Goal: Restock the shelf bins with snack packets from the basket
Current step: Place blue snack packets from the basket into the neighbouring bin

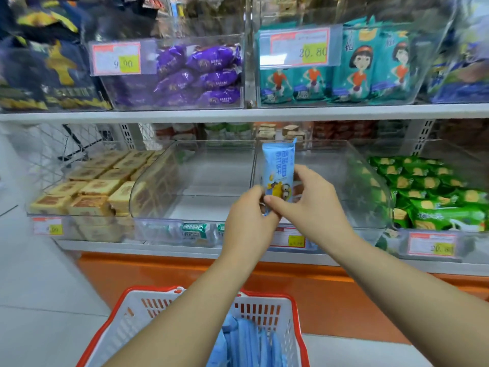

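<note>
Snack packet (279,168), light blue with a yellow cartoon figure, stands upright in both our hands over the front edge of the lower shelf (185,251), where two clear bins (190,181) meet. Our left hand (247,215) and right hand (309,202) pinch its lower end, fingers curled round it. More blue packets (246,340) lie in the red-and-white basket (137,313) below.
</note>
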Demonstrator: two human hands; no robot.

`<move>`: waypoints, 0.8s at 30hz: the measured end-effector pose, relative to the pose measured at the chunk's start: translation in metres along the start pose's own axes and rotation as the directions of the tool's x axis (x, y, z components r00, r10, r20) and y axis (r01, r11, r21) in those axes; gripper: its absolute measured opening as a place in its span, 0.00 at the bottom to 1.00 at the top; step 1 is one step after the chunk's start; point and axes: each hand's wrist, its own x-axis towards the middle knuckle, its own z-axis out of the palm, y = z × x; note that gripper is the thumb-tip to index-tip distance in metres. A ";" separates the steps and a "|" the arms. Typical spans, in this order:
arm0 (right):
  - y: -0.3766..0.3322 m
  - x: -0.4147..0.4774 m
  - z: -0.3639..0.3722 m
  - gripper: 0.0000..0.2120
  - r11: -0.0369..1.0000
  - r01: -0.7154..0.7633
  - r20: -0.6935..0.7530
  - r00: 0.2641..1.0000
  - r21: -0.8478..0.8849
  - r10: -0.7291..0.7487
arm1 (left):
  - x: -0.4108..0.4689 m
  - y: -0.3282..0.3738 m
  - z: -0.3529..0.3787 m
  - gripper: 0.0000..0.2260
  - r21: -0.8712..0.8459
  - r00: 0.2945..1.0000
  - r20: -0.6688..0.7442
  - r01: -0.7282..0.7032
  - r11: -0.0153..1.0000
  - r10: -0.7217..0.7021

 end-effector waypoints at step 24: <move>0.119 0.109 0.061 0.19 0.666 0.261 0.675 0.548 -0.698 0.493 | 0.053 -0.077 -0.001 0.16 0.323 0.952 0.122 -0.305 0.896 0.280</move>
